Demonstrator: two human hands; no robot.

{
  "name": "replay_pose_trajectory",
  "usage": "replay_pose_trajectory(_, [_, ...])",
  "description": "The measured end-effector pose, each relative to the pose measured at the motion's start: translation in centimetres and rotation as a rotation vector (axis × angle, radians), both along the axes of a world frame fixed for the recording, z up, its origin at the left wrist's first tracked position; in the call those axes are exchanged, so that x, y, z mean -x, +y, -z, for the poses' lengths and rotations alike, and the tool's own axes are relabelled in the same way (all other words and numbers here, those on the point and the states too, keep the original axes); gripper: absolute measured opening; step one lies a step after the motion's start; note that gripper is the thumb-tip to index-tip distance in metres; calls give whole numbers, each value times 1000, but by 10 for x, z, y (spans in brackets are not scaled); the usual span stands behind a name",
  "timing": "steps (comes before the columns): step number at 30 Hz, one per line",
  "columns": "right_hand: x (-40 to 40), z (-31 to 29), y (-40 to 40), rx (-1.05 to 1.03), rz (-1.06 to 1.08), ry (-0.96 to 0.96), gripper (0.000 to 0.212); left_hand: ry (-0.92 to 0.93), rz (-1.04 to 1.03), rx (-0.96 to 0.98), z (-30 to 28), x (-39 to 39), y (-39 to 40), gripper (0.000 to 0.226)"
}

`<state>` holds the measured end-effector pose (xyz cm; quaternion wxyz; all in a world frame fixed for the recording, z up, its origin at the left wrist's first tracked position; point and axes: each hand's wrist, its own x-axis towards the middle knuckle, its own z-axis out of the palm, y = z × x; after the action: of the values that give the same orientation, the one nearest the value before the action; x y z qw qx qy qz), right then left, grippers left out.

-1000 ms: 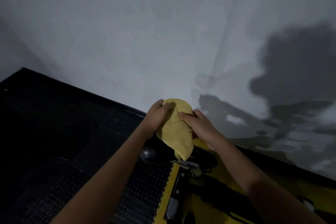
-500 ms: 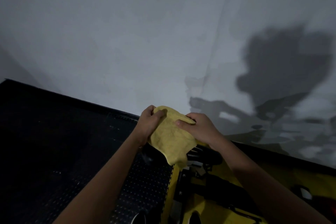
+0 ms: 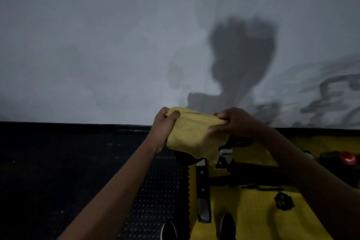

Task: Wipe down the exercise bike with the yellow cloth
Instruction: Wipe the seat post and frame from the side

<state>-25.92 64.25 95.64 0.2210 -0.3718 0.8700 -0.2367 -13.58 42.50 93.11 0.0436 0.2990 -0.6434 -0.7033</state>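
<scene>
We pinch the yellow cloth [image 3: 192, 134] between left hand [image 3: 162, 130] and right hand [image 3: 236, 123], stretched sideways just above the exercise bike [image 3: 203, 185]

Grey wall [image 3: 97, 45], black studded mat [image 3: 78, 161]

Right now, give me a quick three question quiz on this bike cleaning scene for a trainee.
1. True or false: both hands grip the yellow cloth.
2. What colour is the knob at the far right? A red, B blue, C white.
3. Fill in: the cloth hangs in front of the bike's black ____.

Key:
1. True: left hand and right hand both hold it.
2. A.
3. Handlebar.
</scene>
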Motion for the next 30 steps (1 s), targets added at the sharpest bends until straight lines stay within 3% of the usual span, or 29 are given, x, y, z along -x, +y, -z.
replay_pose_trajectory(4, [-2, -4, 10, 76, 93, -125, 51, -35, 32, -1, 4, 2, 5, 18])
replay_pose_trajectory(7, [-3, -11, 11, -14, 121, -1, 45, -47, 110, 187, 3, 6, 11, 18])
replay_pose_trajectory(9, [-5, -16, 12, -21, 123, 34, 30, 17, 289, 355, -1, 9, 11, 54])
replay_pose_trajectory(11, [-8, -18, 12, 51, 88, -41, 36, 74, 489, 442, -2, 18, 12, 78])
replay_pose_trajectory(14, [-10, -18, 8, 109, 27, -87, 29, 65, 657, 396, -8, 27, 21, 51])
replay_pose_trajectory(17, [-9, -24, 8, 145, 16, -50, 22, 10, 658, 329, -16, 29, 26, 19])
replay_pose_trajectory(25, [12, -36, 17, -63, 15, -41, 42, -8, 585, 233, -29, 22, 7, 4])
replay_pose_trajectory(27, [16, -26, 14, -83, 2, -14, 39, -54, 557, 309, -24, 26, 4, 7])
replay_pose_trajectory(30, [16, 9, 14, -20, 27, 20, 44, -188, 521, 704, 0, 33, 4, 13])
